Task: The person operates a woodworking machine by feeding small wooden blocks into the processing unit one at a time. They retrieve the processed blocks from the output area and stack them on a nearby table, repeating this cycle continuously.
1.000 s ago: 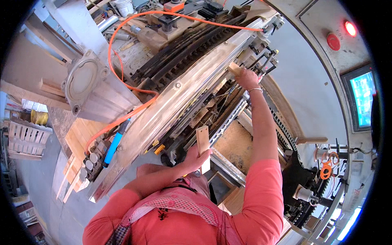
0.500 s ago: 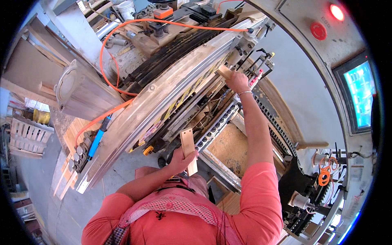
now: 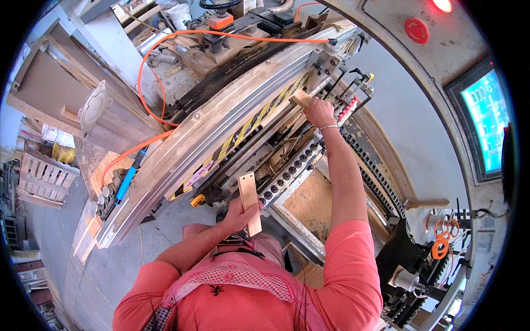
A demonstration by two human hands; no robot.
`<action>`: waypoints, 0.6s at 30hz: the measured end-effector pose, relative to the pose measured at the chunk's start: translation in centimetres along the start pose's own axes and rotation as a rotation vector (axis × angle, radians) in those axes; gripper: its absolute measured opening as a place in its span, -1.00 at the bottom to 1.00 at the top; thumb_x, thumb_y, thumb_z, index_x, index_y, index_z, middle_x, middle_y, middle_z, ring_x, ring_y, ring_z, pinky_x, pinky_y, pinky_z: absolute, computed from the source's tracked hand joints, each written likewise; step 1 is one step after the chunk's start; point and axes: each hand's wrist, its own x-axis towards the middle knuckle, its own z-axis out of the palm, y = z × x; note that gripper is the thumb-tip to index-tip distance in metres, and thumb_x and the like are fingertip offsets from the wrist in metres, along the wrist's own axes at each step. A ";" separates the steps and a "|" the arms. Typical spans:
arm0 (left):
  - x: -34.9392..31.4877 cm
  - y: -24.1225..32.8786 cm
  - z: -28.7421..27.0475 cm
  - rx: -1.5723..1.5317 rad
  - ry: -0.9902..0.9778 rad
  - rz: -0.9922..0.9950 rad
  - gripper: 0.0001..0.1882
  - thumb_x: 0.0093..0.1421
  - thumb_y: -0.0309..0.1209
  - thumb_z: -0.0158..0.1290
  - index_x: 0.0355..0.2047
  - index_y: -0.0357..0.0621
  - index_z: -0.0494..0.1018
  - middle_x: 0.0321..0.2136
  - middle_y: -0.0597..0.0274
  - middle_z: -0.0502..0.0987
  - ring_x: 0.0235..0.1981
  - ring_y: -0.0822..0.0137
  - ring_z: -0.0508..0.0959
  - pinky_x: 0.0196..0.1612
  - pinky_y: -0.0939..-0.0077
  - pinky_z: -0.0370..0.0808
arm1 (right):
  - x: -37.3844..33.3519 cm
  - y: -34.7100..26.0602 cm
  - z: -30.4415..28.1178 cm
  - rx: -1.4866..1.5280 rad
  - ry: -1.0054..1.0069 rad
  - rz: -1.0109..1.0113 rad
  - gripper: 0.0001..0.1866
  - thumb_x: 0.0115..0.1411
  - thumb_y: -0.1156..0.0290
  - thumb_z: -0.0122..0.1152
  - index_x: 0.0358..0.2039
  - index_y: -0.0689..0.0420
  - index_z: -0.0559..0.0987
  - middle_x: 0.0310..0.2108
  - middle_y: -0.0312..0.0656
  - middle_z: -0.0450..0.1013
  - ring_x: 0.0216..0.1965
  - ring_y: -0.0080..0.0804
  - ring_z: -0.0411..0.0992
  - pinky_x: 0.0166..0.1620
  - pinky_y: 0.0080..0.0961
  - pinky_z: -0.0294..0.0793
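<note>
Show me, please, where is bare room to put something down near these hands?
The dusty tan panel looks bare between the pale frame bar and right forearm. Grey floor lies open between the long beam and left sleeve. Around the right hand it is crowded: a held wooden piece, black round parts, red parts.

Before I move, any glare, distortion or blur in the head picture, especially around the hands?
Head view: fisheye bend bows the long machine beam, corners go black; also in head view, the screen glows, the red lamp glares; there too, the left hand, right hand and drilled wooden piece show no obvious blur.
</note>
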 end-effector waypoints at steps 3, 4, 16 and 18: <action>0.0 0.3 0.2 -0.008 0.015 -0.004 -0.87 0.15 -0.48 -0.08 -0.30 -0.26 0.33 -0.46 0.28 0.45 -0.48 0.48 0.49 -0.42 0.56 0.46 | -0.1 0.0 -0.1 0.009 0.002 -0.009 -0.55 -0.03 0.07 0.18 -0.32 0.24 0.48 -0.37 -0.01 0.50 -0.29 -0.12 0.48 -0.23 -0.30 0.47; 0.0 0.3 0.1 -0.008 0.014 -0.010 -0.87 0.16 -0.48 -0.08 -0.30 -0.26 0.33 -0.46 0.28 0.45 -0.48 0.48 0.49 -0.41 0.57 0.46 | -0.1 0.1 -0.1 0.010 -0.003 -0.017 -0.52 -0.02 0.05 0.18 -0.31 0.25 0.46 -0.38 0.01 0.50 -0.29 -0.11 0.48 -0.22 -0.29 0.46; -0.1 0.6 0.0 -0.033 -0.001 -0.017 -0.84 0.16 -0.46 -0.08 -0.25 -0.26 0.31 -0.45 0.28 0.46 -0.47 0.49 0.48 -0.40 0.58 0.46 | -0.4 -0.4 -0.7 -0.035 0.010 -0.024 -0.66 0.00 0.19 0.06 -0.35 0.22 0.52 -0.36 -0.05 0.50 -0.29 -0.19 0.49 -0.23 -0.33 0.49; -0.1 0.7 -0.1 -0.030 -0.017 -0.013 -0.83 0.16 -0.46 -0.08 -0.25 -0.26 0.31 -0.45 0.28 0.46 -0.47 0.49 0.48 -0.39 0.58 0.46 | -0.3 -0.4 -0.8 -0.018 -0.031 -0.008 -0.60 0.00 0.14 0.08 -0.31 0.24 0.49 -0.33 -0.03 0.50 -0.26 -0.16 0.48 -0.20 -0.32 0.47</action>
